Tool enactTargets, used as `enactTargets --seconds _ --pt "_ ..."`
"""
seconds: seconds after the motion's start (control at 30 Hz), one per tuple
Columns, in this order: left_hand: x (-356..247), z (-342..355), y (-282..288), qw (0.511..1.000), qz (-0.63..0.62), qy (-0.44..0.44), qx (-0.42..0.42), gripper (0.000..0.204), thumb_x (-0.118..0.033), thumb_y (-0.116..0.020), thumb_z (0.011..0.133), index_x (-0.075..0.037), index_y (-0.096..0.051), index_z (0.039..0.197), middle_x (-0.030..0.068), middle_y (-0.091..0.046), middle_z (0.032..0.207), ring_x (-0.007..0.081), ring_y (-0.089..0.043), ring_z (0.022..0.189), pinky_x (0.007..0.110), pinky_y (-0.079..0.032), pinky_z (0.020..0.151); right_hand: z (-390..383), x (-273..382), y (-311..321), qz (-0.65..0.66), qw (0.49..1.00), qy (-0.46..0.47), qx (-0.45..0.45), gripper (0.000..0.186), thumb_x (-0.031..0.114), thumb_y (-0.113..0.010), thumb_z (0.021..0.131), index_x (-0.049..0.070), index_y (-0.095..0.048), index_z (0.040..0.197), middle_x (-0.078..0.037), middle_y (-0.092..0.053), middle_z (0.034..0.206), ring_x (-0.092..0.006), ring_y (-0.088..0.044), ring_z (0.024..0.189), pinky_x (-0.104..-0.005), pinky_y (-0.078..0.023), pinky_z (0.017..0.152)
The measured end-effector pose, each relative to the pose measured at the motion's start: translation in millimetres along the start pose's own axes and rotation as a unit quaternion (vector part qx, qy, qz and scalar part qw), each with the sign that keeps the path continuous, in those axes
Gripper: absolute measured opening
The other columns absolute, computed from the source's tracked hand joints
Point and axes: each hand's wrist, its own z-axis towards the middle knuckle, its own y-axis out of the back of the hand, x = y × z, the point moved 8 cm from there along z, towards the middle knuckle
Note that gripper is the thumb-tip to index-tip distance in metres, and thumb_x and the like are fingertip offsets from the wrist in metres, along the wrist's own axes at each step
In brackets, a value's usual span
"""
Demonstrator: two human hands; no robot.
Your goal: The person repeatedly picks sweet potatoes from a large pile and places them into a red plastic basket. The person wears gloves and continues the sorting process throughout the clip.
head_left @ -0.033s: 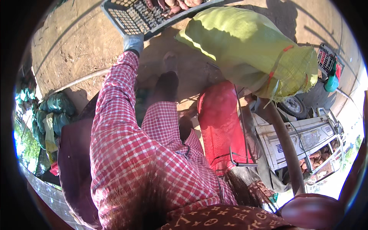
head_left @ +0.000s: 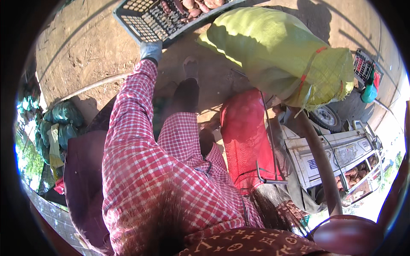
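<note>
My left hand [head_left: 150, 50], in a grey glove, reaches far forward and grips the near left corner of a black plastic crate [head_left: 136, 24]. Its fingers are partly hidden at the rim. Reddish sweet potatoes [head_left: 200, 6] lie in the crate, toward its right side; the top of the picture cuts it off. No part of my right hand shows. To the right of the crate lies a big, full yellow-green woven sack [head_left: 273, 40] with a red tie near its end. Closer to me, a red mesh bag [head_left: 245, 138] hangs beside a thin metal frame [head_left: 273, 181].
Green bagged bundles [head_left: 66, 117] are piled at the left. At the right stands a white truck [head_left: 329, 153] loaded with reddish produce, behind a brown pole-like shape [head_left: 318, 158]. Another crate [head_left: 363, 66] sits at the far right. A long pale stick or hose [head_left: 92, 87] crosses the dirt ground.
My left hand and forearm have shifted very slightly to the right and nearer, still at the crate's corner. The crate's near corner has shifted slightly with them.
</note>
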Motion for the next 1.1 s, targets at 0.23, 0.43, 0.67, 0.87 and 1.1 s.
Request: enactTargets --seconds 0.23,0.43,0.67,0.87,1.1 --pt "-32.4 -135.2 -23.9 0.976 -0.068 0.102 0.179 0.028 -0.026 -0.071 0.092 -0.013 -0.081 0.115 0.0111 -0.079 0.118 0.0259 -0.075 0.114 0.040 -0.058 0.096 -26.9 0.2 31.2 0.025 0.999 0.041 0.026 0.058 0.036 -0.075 0.088 0.005 -0.054 0.132 -0.008 -0.055 0.107 -0.0240 -0.056 0.100 -0.0407 -0.047 0.098" --pt "25.7 -231.5 -64.0 0.977 -0.045 0.172 0.122 0.043 -0.017 -0.064 0.094 -0.012 -0.068 0.137 0.0156 -0.066 0.142 0.0300 -0.062 0.134 0.047 -0.046 0.114 -35.3 1.6 53.5 0.035 0.996 0.067 0.043 0.059 0.036 -0.075 0.088 0.005 -0.054 0.133 -0.010 -0.056 0.109 -0.0248 -0.058 0.102 -0.0406 -0.047 0.099" --pt "45.1 -297.3 -126.2 0.901 -0.153 0.220 0.341 0.070 -0.047 -0.070 0.092 -0.013 -0.053 0.150 0.0149 -0.058 0.153 0.0273 -0.054 0.143 0.052 -0.041 0.113 -46.1 2.2 72.9 0.014 0.996 0.077 0.040 0.061 0.037 -0.075 0.088 0.005 -0.054 0.135 -0.011 -0.058 0.113 -0.0257 -0.059 0.105 -0.0404 -0.048 0.099" --pt "-28.5 -181.5 -97.4 0.922 -0.334 0.161 0.107 0.086 -0.045 -0.067 0.089 -0.014 -0.034 0.162 0.0183 -0.055 0.153 0.0370 -0.059 0.135 0.051 -0.042 0.115 -39.9 6.2 77.5 -0.020 0.997 0.066 0.033 0.063 0.038 -0.076 0.089 0.005 -0.054 0.137 -0.013 -0.060 0.115 -0.0266 -0.060 0.107 -0.0403 -0.048 0.100" --pt "-71.1 -69.0 -107.6 0.928 -0.311 0.138 0.150 0.064 -0.020 -0.064 0.088 -0.018 -0.051 0.150 0.0237 -0.062 0.141 0.0409 -0.063 0.128 0.049 -0.053 0.104 -28.6 4.8 75.1 -0.056 0.997 0.057 0.023 0.064 0.039 -0.076 0.089 0.005 -0.054 0.139 -0.015 -0.062 0.118 -0.0275 -0.061 0.110 -0.0402 -0.049 0.100"
